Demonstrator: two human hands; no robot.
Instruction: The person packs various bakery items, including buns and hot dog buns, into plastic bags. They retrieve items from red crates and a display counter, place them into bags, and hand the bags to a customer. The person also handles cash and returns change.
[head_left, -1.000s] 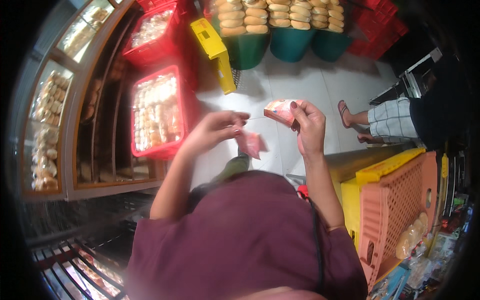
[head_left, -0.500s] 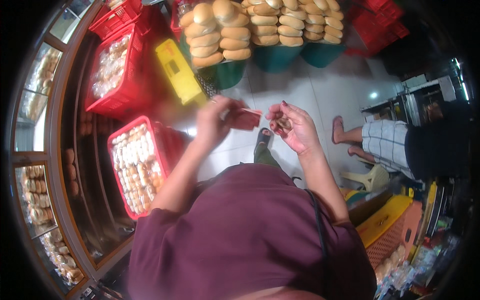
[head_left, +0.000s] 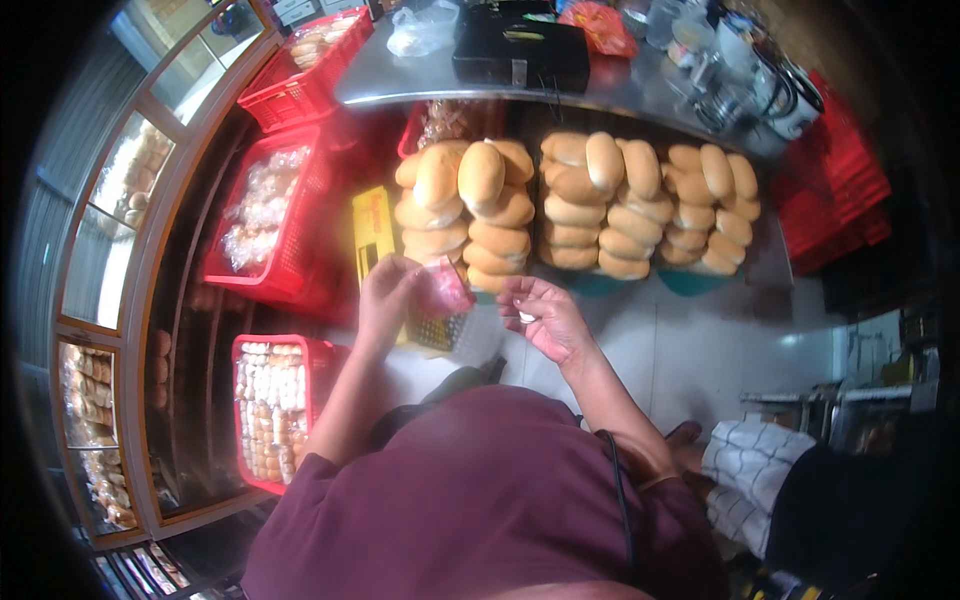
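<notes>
My left hand [head_left: 388,296] is closed on a reddish-pink banknote [head_left: 446,287], pinched between thumb and fingers and slightly blurred. Across from it, my right hand [head_left: 548,320] is turned partly palm up with its fingers curled around coins [head_left: 526,317]; one pale coin shows and the others are mostly hidden. A small gap separates the banknote from the right fingertips. Beyond both hands, long bread rolls [head_left: 498,240] are stacked in rows, with more rolls [head_left: 625,235] piled to the right.
A metal table [head_left: 640,95] at the back holds a black box [head_left: 522,50], plastic bags and mugs. Red crates [head_left: 312,215] of bagged bread and a yellow crate [head_left: 372,228] stand left, by a glass display case [head_left: 105,330]. At right is another person in checked shorts [head_left: 752,455].
The view has swung up and forward, bringing the metal table into sight and the bread stacks nearer. The banknote stays in my left hand and coins in my right.
</notes>
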